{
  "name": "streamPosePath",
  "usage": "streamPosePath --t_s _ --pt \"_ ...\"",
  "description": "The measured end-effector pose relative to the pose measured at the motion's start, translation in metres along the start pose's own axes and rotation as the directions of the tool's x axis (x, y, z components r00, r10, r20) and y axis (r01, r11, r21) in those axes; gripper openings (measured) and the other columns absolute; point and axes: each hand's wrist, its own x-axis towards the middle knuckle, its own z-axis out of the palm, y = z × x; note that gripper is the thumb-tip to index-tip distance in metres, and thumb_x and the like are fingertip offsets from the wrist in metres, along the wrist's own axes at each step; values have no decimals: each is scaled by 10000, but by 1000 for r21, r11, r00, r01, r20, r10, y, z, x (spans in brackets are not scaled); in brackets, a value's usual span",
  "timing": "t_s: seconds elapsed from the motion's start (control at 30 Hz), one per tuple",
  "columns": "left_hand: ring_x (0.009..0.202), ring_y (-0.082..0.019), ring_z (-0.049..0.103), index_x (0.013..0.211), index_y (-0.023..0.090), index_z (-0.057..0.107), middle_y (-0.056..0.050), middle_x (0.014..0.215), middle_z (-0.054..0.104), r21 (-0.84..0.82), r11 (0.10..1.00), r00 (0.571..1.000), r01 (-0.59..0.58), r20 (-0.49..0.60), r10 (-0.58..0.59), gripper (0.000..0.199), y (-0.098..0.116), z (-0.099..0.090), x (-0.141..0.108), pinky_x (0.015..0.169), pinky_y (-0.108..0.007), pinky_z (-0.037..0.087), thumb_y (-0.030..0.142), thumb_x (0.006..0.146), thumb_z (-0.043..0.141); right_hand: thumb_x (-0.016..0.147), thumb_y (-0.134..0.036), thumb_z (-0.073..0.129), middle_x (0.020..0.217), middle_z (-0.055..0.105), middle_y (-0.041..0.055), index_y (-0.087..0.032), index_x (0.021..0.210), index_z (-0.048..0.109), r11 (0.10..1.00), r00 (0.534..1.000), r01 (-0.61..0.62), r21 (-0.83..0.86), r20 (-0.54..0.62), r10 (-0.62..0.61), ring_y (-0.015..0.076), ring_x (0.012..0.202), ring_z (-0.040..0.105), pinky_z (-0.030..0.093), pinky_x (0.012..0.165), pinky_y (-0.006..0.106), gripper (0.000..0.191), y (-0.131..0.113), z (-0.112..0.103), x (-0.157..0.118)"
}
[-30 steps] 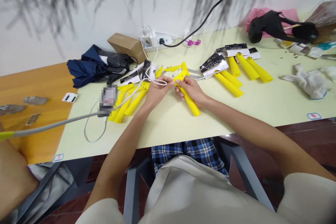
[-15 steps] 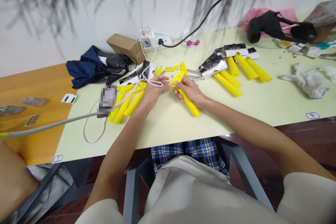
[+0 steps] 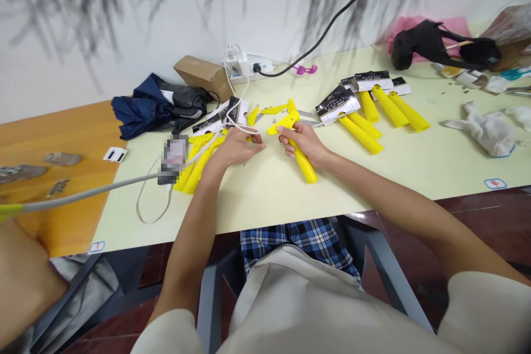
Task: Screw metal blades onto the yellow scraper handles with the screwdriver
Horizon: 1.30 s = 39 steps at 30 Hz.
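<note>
In my right hand (image 3: 306,141) is a yellow T-shaped scraper handle (image 3: 306,168), gripped near its head, with the grip pointing down toward me. My left hand (image 3: 238,146) is apart from it to the left, thumb and fingers spread, and nothing visible in them. It lies beside a white cable (image 3: 244,129) and over several yellow handles (image 3: 193,177). Beyond my hands are loose yellow head pieces (image 3: 274,109) and flat metal blades (image 3: 307,115). Tiny metal screws or nuts lie near the left hand, too small to tell which.
To the right lie yellow handles (image 3: 360,135) with black-and-white cardboard sleeves (image 3: 338,104). A power strip (image 3: 257,63), a cardboard box (image 3: 203,74) and a dark blue folded cloth (image 3: 143,105) stand at the back. White gloves (image 3: 483,127) lie far right. Another person's arm (image 3: 29,282) shows at lower left.
My left hand has let go of the scraper head and moved left and slightly down. My right hand still holds the handle, nearly in place.
</note>
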Motion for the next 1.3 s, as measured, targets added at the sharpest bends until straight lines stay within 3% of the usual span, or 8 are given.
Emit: streamPosePath --t_s 0.13,0.3,0.4,0.53,0.67,0.77,1.0,1.3 --pt "943 -302 658 822 278 795 -70 876 763 120 987 991 -107 94 96 84 -6 4 4 989 -450 526 343 860 833 822 -440 1006 671 560 -73 -209 874 592 999 1000 4 -52 27 -2 66 473 411 395 401 220 477 -1 1 -1" --pt "860 -234 676 939 250 787 -37 905 780 -55 997 993 -56 -109 50 198 6 18 6 875 -374 526 445 971 785 913 -361 910 647 544 -71 -202 888 622 989 993 -40 -141 100 55 73 450 411 394 375 218 330 -2 0 -5" --pt "908 -235 724 947 230 822 -59 955 820 -209 977 983 -47 -182 8 285 21 24 5 902 -367 549 512 931 860 922 -348 917 669 567 -47 -198 845 622 969 970 -105 -223 193 149 69 466 432 403 374 207 341 -2 0 -8" --pt "1011 -265 776 1037 220 875 -100 1083 858 -317 947 991 -56 -130 15 351 34 25 1 963 -392 585 529 879 923 909 -337 944 699 576 -38 -199 819 623 952 943 -142 -271 255 213 69 476 457 417 375 205 361 0 1 -11" --pt "883 -240 753 933 228 861 -66 952 836 -304 952 983 -48 -185 -9 359 35 27 0 856 -377 596 525 784 996 903 -326 950 705 579 -34 -203 820 626 952 945 -129 -276 256 203 79 489 480 443 387 212 355 1 1 -11" --pt "843 -230 728 850 233 853 -62 902 822 -297 953 980 -62 -198 2 323 34 32 0 809 -373 583 518 788 992 899 -346 960 715 591 -30 -204 835 636 949 941 -125 -288 268 205 79 490 488 447 392 213 359 2 1 -9" --pt "936 -255 750 859 249 877 -75 951 823 -346 933 982 -101 -187 37 318 38 42 -1 887 -404 601 528 775 1004 956 -464 911 667 577 -21 -210 802 625 940 937 -120 -318 277 213 91 489 472 441 392 223 413 6 -4 -6" --pt "866 -240 753 936 226 896 -87 982 857 -383 923 992 19 -110 -66 353 37 43 -4 804 -370 601 510 763 1014 953 -438 920 722 602 -19 -207 838 639 944 942 -114 -311 268 202 82 500 481 438 392 217 382 4 -1 -8"
